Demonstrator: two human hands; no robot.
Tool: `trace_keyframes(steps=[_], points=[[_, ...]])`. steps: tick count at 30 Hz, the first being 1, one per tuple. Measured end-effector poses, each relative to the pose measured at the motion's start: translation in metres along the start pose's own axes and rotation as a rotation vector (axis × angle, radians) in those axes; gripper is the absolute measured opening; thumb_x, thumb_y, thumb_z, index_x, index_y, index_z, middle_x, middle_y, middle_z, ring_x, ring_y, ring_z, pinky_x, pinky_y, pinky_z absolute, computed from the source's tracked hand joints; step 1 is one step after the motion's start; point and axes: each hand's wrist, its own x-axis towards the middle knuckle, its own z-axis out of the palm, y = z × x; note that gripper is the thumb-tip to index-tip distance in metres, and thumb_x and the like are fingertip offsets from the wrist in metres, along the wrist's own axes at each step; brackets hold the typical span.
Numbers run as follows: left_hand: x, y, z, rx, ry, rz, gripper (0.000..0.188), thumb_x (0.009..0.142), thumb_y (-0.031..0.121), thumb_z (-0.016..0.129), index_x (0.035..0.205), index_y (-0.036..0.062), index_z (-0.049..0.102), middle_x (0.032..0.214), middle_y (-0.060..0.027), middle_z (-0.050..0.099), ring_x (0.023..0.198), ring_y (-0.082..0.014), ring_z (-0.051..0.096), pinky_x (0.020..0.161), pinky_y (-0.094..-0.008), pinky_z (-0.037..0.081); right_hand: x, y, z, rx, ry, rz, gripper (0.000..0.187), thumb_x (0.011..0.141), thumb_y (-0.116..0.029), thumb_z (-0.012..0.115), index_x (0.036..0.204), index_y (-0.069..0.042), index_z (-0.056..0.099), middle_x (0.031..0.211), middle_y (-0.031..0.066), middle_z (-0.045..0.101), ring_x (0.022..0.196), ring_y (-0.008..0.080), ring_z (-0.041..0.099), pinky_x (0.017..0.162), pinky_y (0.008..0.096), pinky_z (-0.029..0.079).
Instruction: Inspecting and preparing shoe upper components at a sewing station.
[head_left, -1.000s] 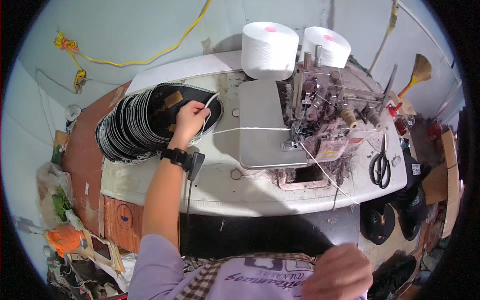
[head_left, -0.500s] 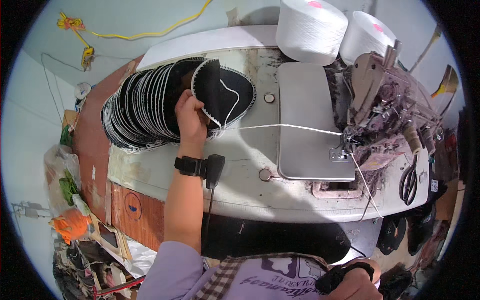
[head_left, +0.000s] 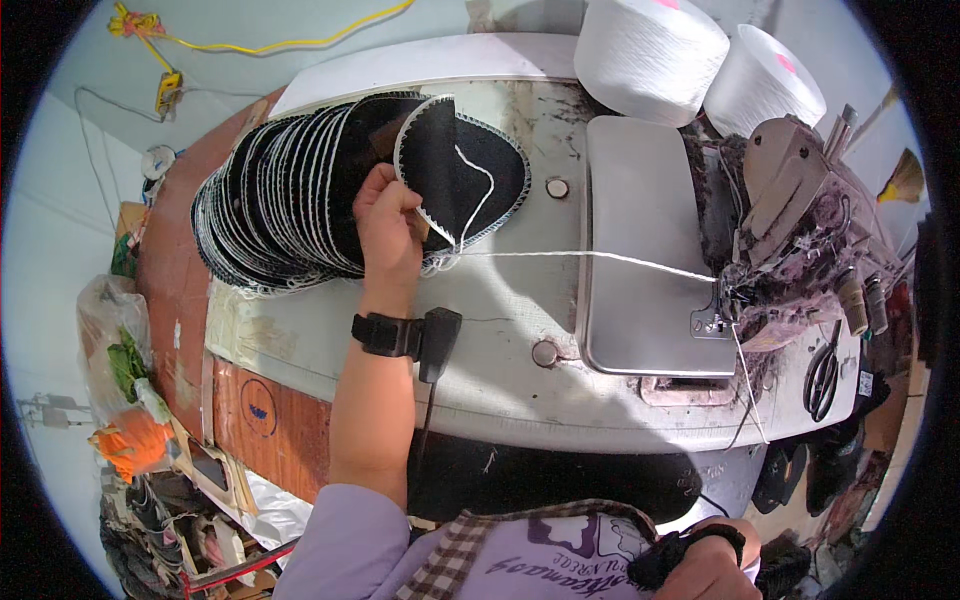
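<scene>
A fanned row of black fabric insoles [head_left: 262, 195] with white overstitched edges lies on the left of the sewing table. At its right end my left hand [head_left: 390, 225] is closed, thumb and fingers pinching the edge of one insole [head_left: 425, 150], which is folded up or tilted over the rest. A white thread [head_left: 590, 254] runs from beside that insole to the sewing machine [head_left: 790, 230] on the right. My right hand [head_left: 705, 575] is low at the bottom edge, close to my body, partly cut off; its fingers are hidden. Black bands circle both wrists.
Two large white thread cones [head_left: 650, 60] stand behind a grey metal plate [head_left: 645, 250]. Black scissors [head_left: 822, 380] lie at the table's right end. A plastic bag [head_left: 110, 340] with green and orange things hangs at the far left. A yellow cord [head_left: 290, 65] runs along the wall.
The view has shifted slightly, so the machine and cones sit further right. My left hand keeps its pinch on the insole. The right hand stays low by my body.
</scene>
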Motion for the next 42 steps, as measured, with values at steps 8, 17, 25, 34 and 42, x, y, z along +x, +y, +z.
trace_keyframes(steps=[8, 17, 25, 34, 42], points=[[0.001, 0.001, -0.006, 0.010, -0.039, -0.033, 0.012, 0.069, -0.003, 0.051, 0.074, 0.0076, 0.052, 0.067, 0.0040, 0.052, 0.051, -0.0043, 0.042, 0.047, -0.0168, 0.033, 0.000, -0.001, 0.000, 0.037, 0.007, 0.006, 0.022, 0.084, -0.008, 0.052, 0.066, 0.001, 0.060, 0.068, 0.0170, 0.065, 0.059, 0.0253, 0.066, 0.053, 0.0318, 0.051], [0.005, -0.010, 0.001, 0.136, -0.231, 0.294, 0.005, 0.078, 0.004, 0.051, 0.074, 0.0026, 0.052, 0.067, -0.0047, 0.050, 0.067, -0.0127, 0.050, 0.064, -0.0261, 0.041, 0.004, -0.001, -0.014, 0.158, -0.334, 0.445, 0.025, 0.086, -0.015, 0.058, 0.071, 0.004, 0.063, 0.067, 0.0148, 0.066, 0.057, 0.0234, 0.063, 0.050, 0.0324, 0.048], [0.016, -0.020, -0.026, 0.724, -0.329, 0.616, 0.003, 0.078, 0.000, 0.053, 0.078, 0.0024, 0.054, 0.082, -0.0057, 0.052, 0.076, -0.0137, 0.050, 0.070, -0.0258, 0.043, 0.021, 0.031, 0.042, 0.513, 0.653, -0.276, 0.034, 0.086, -0.019, 0.068, 0.089, 0.014, 0.067, 0.086, 0.0240, 0.064, 0.058, 0.0240, 0.060, 0.053, 0.0288, 0.048], [0.015, -0.012, -0.007, 0.400, -0.139, 0.245, 0.014, 0.084, 0.013, 0.050, 0.074, 0.0036, 0.054, 0.075, -0.0017, 0.050, 0.071, -0.0125, 0.050, 0.070, -0.0261, 0.043, -0.019, -0.049, 0.029, 0.250, 0.592, -0.286, 0.028, 0.083, -0.016, 0.071, 0.094, 0.009, 0.066, 0.088, 0.0187, 0.062, 0.063, 0.0229, 0.060, 0.054, 0.0285, 0.048], [0.023, 0.034, -0.012, 0.454, -0.138, 0.276, 0.019, 0.086, 0.019, 0.053, 0.074, 0.0048, 0.054, 0.073, -0.0017, 0.049, 0.070, -0.0130, 0.050, 0.065, -0.0279, 0.043, -0.094, -0.134, -0.014, -0.164, 0.496, -0.172, 0.025, 0.081, -0.017, 0.072, 0.091, 0.004, 0.064, 0.085, 0.0106, 0.062, 0.067, 0.0210, 0.062, 0.057, 0.0320, 0.050]])
